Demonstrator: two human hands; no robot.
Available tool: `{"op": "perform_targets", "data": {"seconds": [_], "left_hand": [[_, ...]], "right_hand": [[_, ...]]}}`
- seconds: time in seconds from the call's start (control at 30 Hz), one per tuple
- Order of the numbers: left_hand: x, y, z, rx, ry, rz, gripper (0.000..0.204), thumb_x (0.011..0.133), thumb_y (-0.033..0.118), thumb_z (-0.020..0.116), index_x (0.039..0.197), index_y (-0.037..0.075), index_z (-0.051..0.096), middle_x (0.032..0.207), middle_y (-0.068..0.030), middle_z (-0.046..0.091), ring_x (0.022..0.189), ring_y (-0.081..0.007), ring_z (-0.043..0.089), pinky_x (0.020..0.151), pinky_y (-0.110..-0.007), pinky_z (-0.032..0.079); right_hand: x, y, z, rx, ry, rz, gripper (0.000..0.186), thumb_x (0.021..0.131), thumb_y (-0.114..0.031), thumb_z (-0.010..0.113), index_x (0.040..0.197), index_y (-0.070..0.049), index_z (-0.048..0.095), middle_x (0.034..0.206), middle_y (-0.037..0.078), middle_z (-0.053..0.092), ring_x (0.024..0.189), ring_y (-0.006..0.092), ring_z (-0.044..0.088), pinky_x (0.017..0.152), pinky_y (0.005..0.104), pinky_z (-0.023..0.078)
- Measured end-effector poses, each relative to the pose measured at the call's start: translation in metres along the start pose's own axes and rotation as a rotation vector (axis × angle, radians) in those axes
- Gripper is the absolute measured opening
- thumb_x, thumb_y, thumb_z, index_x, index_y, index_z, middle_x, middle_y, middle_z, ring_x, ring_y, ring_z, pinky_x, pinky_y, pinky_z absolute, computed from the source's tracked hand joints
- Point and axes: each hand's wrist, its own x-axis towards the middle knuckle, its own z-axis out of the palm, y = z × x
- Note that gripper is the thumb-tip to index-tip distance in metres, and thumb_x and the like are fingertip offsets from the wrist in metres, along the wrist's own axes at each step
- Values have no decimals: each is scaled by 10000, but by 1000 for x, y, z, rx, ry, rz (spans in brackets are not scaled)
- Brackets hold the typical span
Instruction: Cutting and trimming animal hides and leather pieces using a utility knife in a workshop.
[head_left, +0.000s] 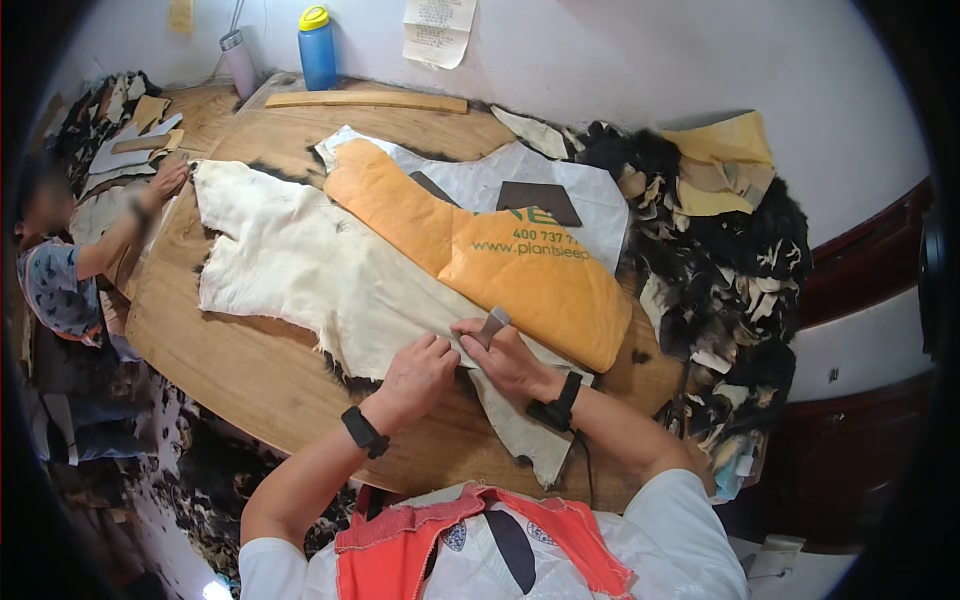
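Large cream-white animal hide, skin side up, lies flat on the round wooden table, w/ an orange padded fabric piece overlapping its far edge. Left hand pressed flat on the hide's near edge; right hand pinches a small grey blade against it. Hide looks soft, floppy, light; best pinned flat beside the cut.
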Motion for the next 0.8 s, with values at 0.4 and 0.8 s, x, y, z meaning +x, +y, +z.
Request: {"op": "perform_targets", "data": {"seconds": [0.4,0.8], "left_hand": [[12,11,13,-131,43,-97,170,716,69,690,869,90,619,892,-74,564,859,-274,585,717,-395,512],[12,17,14,-201,13,-171,101,813,132,632,876,58,608,865,-97,598,866,-304,624,733,-441,521]], "right_hand": [[-9,0,-24,75,35,49,231,970,-137,585,1157,-8,627,1066,174,676,966,331,654,850,388,510],[-21,35,-16,-579,-117,-490,277,867,-38,590,1129,47,615,1221,165,591,986,326,629,763,438,497]]}}
